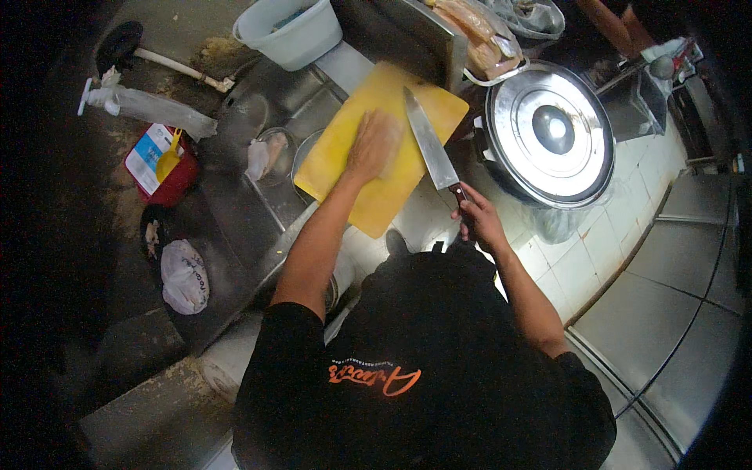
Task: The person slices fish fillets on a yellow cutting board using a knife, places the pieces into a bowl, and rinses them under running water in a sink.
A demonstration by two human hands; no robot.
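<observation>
My left hand lies palm down on a yellow cutting board, blurred, with nothing visible in it; the surface under the palm is hidden. Around the dark handle of a large chef's knife the fingers of my right hand are closed. The wide blade points away from me, over the board's right side, its tip near the far end. Wet-looking yellow plastic shows around both hands. The board overlaps the edge of a metal sink.
A large pot with a shiny metal lid stands right of the board. White plastic tub and bagged meat sit at the back. Leftward are a red container with a yellow scoop and a tied plastic bag. Another person's arm shows top right.
</observation>
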